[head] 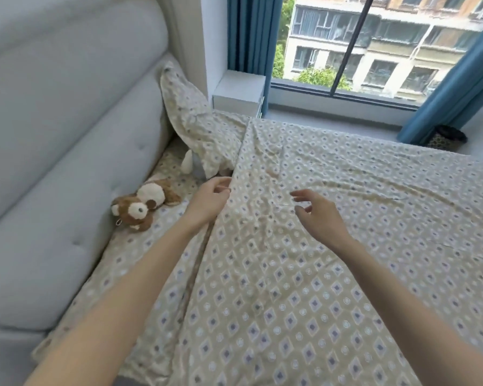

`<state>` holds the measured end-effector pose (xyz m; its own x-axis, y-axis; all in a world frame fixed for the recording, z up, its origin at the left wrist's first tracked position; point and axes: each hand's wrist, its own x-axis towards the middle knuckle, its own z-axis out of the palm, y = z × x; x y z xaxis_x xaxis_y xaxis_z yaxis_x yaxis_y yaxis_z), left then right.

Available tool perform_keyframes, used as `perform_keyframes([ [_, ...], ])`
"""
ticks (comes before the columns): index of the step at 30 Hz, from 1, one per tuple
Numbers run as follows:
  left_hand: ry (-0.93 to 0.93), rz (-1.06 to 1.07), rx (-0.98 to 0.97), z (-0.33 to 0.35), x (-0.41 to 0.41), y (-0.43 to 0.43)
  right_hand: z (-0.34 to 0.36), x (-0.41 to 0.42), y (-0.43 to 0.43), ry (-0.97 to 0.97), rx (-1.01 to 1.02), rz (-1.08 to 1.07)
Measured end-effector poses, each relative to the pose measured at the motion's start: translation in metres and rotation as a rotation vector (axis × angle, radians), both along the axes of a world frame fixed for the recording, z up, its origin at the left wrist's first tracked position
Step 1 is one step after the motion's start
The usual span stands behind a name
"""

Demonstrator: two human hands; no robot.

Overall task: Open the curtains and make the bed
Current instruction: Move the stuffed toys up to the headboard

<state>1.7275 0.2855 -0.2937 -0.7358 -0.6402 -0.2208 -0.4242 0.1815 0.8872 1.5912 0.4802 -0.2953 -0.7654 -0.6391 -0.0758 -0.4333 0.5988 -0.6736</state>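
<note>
Where the bed (162, 263) meets its padded grey headboard (67, 135), a brown and white plush dog (140, 206) lies on the patterned sheet, and a matching pillow (195, 121) leans upright in the corner with a pale soft toy (188, 162) tucked at its foot. The quilt (332, 246), beige with small blue diamonds, is spread across most of the mattress, wrinkled near its upper edge. Behind the bed the blue curtains (248, 32) are drawn back to either side of a wide window (374, 37) that looks onto an apartment block and some trees. A white bedside cabinet (239, 91) stands by the sill, and a dark basket (448, 136) sits on the floor under the right-hand curtain; its contents are too indistinct to tell. The left hand (211, 197) pinches the quilt's top edge near the pillow. The right hand (317, 214) hovers just above the quilt, fingers loosely spread and holding nothing.
</note>
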Motion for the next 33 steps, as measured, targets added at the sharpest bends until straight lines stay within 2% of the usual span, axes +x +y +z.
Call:
perform_keyframes([
  [9, -0.098, 0.415, 0.041, -0.027, 0.079, -0.045, -0.038, 0.016, -0.092, -0.141, 0.083, 0.366],
  [14, -0.125, 0.593, 0.082, -0.037, 0.114, -0.061, -0.05, 0.042, -0.128, -0.175, 0.117, 0.494],
  [18, -0.16, 0.663, 0.144, -0.049, 0.141, -0.075, -0.064, 0.063, -0.157, -0.212, 0.119, 0.542],
  [24, -0.136, 0.748, 0.377, -0.082, 0.17, -0.113, -0.078, 0.094, -0.21, -0.196, 0.155, 0.606],
  [30, -0.129, 0.723, 0.574, -0.13, 0.173, -0.203, -0.102, 0.123, -0.283, -0.171, 0.192, 0.52],
  [33, -0.117, 0.768, 0.736, -0.15, 0.169, -0.25, -0.113, 0.135, -0.319, -0.188, 0.222, 0.458],
])
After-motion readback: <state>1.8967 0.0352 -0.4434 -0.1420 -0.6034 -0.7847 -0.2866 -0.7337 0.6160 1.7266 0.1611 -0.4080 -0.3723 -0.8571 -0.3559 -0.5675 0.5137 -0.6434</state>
